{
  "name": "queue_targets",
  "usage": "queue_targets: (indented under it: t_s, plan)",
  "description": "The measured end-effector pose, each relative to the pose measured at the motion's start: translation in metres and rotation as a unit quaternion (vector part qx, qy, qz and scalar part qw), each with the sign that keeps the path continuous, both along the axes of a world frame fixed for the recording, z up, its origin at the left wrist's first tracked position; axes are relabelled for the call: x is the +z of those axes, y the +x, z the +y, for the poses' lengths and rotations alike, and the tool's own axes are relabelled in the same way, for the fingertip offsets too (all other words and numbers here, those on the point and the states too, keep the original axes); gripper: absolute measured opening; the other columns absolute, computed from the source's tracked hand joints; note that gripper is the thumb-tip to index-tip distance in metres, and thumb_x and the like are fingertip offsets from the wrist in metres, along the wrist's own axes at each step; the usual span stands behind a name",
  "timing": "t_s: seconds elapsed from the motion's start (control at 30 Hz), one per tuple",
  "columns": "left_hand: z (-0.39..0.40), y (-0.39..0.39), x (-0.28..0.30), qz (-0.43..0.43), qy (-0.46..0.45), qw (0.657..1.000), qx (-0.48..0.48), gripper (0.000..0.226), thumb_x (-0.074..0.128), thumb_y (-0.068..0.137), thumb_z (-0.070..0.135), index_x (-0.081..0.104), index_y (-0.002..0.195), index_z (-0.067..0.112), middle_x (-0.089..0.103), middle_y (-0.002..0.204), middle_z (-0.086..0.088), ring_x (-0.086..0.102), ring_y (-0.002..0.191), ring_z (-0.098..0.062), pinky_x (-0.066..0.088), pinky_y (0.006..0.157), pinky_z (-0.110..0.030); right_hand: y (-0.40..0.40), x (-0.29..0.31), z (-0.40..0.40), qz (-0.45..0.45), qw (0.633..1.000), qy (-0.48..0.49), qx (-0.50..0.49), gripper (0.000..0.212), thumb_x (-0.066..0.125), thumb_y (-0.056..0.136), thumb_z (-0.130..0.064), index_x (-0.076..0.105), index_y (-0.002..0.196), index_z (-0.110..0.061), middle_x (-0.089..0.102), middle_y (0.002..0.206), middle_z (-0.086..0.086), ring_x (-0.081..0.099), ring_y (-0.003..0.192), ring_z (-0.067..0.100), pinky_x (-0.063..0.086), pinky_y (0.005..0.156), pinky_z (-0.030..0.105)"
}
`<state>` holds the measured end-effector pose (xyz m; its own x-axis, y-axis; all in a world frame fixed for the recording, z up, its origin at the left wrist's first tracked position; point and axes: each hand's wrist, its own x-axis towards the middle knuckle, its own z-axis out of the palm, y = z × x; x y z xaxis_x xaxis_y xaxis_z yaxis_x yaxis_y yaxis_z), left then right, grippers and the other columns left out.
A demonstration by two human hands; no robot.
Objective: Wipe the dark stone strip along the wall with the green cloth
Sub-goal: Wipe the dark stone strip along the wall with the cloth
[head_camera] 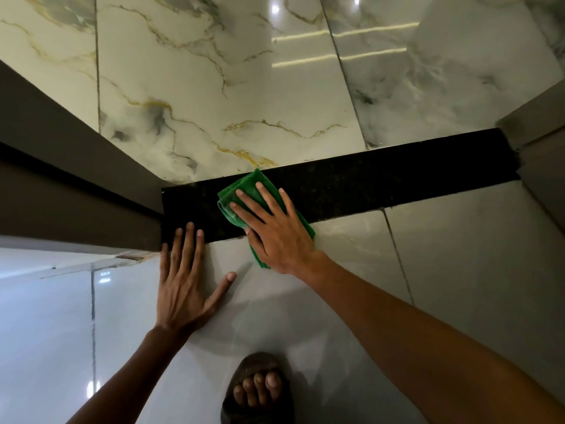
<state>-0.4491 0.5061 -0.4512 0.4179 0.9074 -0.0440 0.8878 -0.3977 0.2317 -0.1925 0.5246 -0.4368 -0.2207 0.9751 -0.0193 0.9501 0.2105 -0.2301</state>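
I see the right hand (276,231), fingers spread flat, pressing the folded green cloth (244,191) onto the dark stone strip (382,182). At its 8 o'clock, the left hand (183,283) lies open, palm down, on the grey floor tile (458,270), fingertips reaching the strip.

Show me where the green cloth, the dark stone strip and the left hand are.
green cloth (244,184): head view, its upper folded part.
dark stone strip (397,175): head view, bare stretch right of the cloth.
left hand (180,289): head view, back of the hand.
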Motion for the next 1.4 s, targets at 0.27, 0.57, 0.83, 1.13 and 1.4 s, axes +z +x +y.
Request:
queue_targets:
  t_s: [0.27, 0.57, 0.83, 1.13, 1.4]
  plan:
    - [0.001, 0.009, 0.003, 0.007, -0.004, 1.0, -0.013, 0.103, 0.03, 0.101, 0.084, 0.016, 0.179, 0.018, 0.004, 0.19, -0.01, 0.001, 0.176, -0.033, 0.01, 0.14, -0.064, 0.046, -0.004, -0.015, 0.001, 0.995, 0.008, -0.098, 0.063, 0.032, 0.114, -0.047, 0.018, 0.174, -0.033, 0.011, 0.184, -0.007, 0.008, 0.171, 0.03, 0.014, 0.132, 0.068]
    - [-0.001, 0.083, 0.004, -0.006, -0.01, 0.999, -0.045, 0.104, 0.024, 0.102, 0.088, 0.019, 0.179, 0.019, 0.005, 0.19, -0.009, 0.002, 0.176, -0.032, 0.012, 0.14, -0.064, 0.11, -0.01, -0.024, -0.006, 0.98, -0.002, -0.2, 0.064, 0.023, 0.114, -0.05, 0.011, 0.175, -0.034, 0.008, 0.185, -0.006, 0.003, 0.172, 0.03, 0.011, 0.133, 0.07]
    - [-0.007, 0.142, 0.003, -0.03, -0.006, 0.993, -0.118, 0.104, 0.024, 0.101, 0.09, 0.016, 0.179, 0.021, 0.004, 0.19, -0.008, 0.001, 0.177, -0.031, 0.01, 0.141, -0.063, 0.181, -0.012, -0.042, -0.026, 0.965, 0.027, -0.259, 0.061, 0.028, 0.115, -0.047, 0.021, 0.174, -0.032, 0.018, 0.183, -0.006, 0.009, 0.171, 0.029, 0.011, 0.133, 0.07]
    - [0.0, 0.161, -0.003, 0.004, -0.009, 0.987, -0.158, 0.106, 0.023, 0.1, 0.091, 0.018, 0.179, 0.021, 0.004, 0.19, -0.007, 0.0, 0.177, -0.031, 0.014, 0.139, -0.065, 0.242, -0.013, -0.043, -0.016, 0.935, 0.031, -0.354, 0.061, 0.027, 0.113, -0.048, 0.027, 0.172, -0.033, 0.022, 0.182, -0.006, 0.012, 0.171, 0.029, 0.009, 0.135, 0.068]
    - [0.0, 0.16, -0.007, 0.029, 0.002, 0.987, -0.159, 0.105, 0.024, 0.1, 0.09, 0.019, 0.179, 0.021, 0.007, 0.19, -0.008, 0.003, 0.176, -0.033, 0.016, 0.139, -0.066, 0.312, -0.014, -0.046, -0.017, 0.887, 0.0, -0.461, 0.062, 0.025, 0.112, -0.05, 0.021, 0.173, -0.036, 0.015, 0.183, -0.006, 0.005, 0.171, 0.028, 0.004, 0.136, 0.064]
